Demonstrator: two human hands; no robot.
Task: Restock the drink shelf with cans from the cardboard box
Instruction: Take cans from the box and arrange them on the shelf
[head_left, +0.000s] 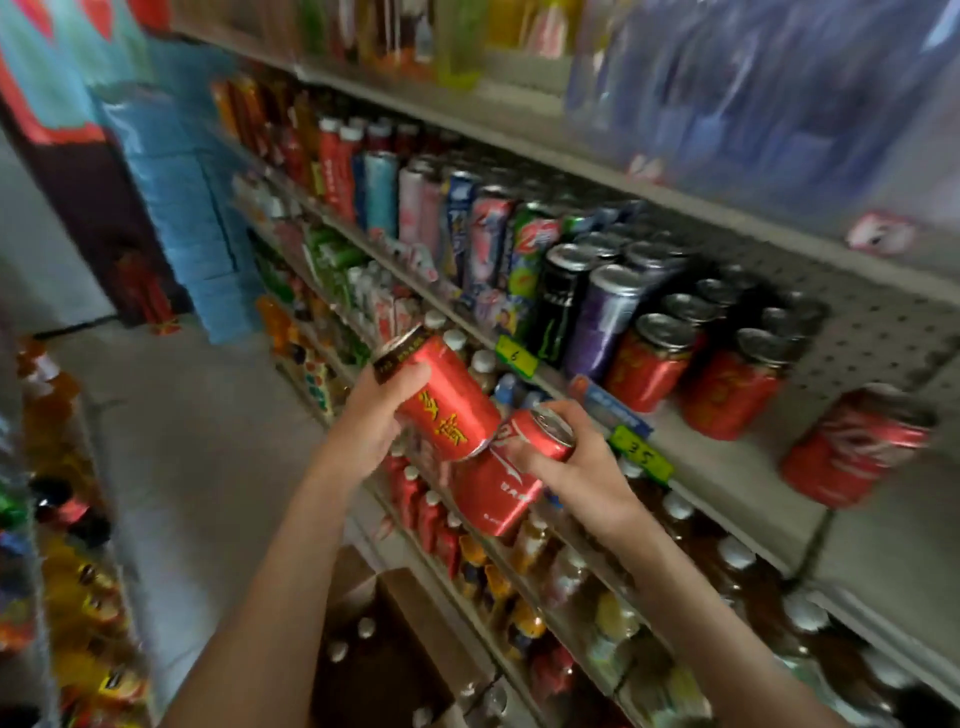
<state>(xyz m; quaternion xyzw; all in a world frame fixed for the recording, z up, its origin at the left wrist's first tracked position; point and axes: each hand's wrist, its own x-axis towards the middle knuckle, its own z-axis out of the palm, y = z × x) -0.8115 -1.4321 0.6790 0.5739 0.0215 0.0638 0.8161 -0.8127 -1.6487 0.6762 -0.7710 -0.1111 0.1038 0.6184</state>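
My left hand (376, 415) grips a red herbal-tea can (447, 400) with yellow characters, tilted with its top up to the left. My right hand (576, 457) holds a red cola can (506, 486), tilted and touching the tea can. Both cans hang in front of the drink shelf (737, 462), below its edge. On that shelf stand red tea cans (647, 364) and a lone red cola can (852, 447) at the right. The cardboard box (395, 654) sits on the floor below my arms, with can tops showing inside.
Tall black, purple, green and blue cans (561, 296) fill the shelf's left part. Green price tags (641, 454) hang on its front edge. Bottles (737, 577) fill the lower shelves. A second rack of bottles (67, 571) lines the aisle's left side. Bare concrete floor (208, 441) lies between.
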